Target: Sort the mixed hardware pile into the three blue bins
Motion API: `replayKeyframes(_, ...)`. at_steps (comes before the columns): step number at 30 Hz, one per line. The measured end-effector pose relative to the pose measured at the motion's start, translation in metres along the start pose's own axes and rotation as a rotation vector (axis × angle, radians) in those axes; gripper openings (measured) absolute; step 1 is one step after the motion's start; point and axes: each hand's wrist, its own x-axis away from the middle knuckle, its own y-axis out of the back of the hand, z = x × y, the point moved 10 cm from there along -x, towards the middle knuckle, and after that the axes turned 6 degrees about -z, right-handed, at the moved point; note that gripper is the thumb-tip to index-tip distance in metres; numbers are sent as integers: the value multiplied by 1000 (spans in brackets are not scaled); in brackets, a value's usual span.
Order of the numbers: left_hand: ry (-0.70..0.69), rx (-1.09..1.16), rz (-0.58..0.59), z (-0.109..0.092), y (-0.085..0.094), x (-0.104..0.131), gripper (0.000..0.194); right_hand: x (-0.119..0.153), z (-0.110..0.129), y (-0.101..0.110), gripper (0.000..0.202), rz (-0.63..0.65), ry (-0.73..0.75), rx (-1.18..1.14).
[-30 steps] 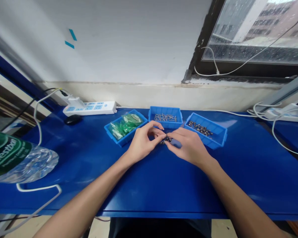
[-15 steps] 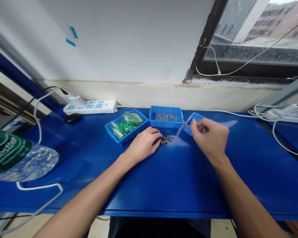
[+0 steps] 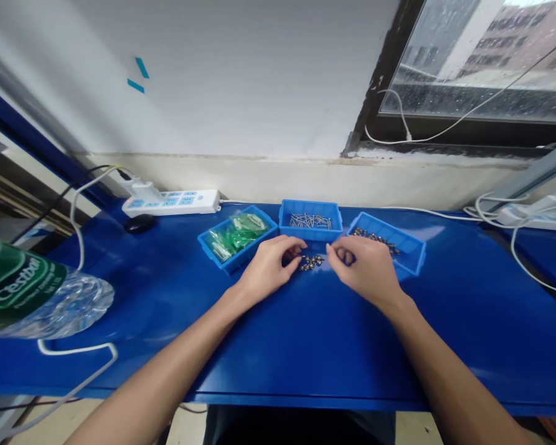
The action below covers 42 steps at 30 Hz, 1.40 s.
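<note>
Blue tabletop fills the lower part of my head view, with both forearms reaching up across it from the near edge. I have the left hand low over the surface, back of the hand up, fingers curled toward the right; thumb and index stand apart in an open C, and I make out nothing between them. Just beside those fingertips, between the two hands, lies the small metal hardware, a loose cluster on the table. The right hand angles in from the other side, wrist bent inward, fingers folded, thumb and index tips brought close together; whether they pinch a piece I cannot tell. Behind it, the right bin carries more such hardware. Thin metal screws lie in the middle bin, and green-and-clear packets fill the left bin.
</note>
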Motion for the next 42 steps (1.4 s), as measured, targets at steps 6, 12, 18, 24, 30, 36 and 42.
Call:
replayKeyframes(6,104,328,-43,-3,2,0,27,11,25,-27,25,202,216,-25)
replayKeyframes(12,89,334,-36,-9,1,-1,22,15,33,-33,25,258,323,-36)
replayKeyframes(18,-100,-60,63,-19,-3,2,31,7,25,-12,22,139,308,-38)
replayKeyframes(24,-259,-294,293,-22,-28,13,49,-7,-22,38,27,-228,-19,80)
replayKeyframes(30,-233,-369,258,-12,-25,9,28,-4,-46,50,43,-319,-207,184)
replayKeyframes(36,-202,-327,178,0,-19,7,25,-5,-23,25,39,-170,-97,69)
replayKeyframes(42,-44,16,4,-3,1,0,25,2,-1,-2,18,7,38,-46)
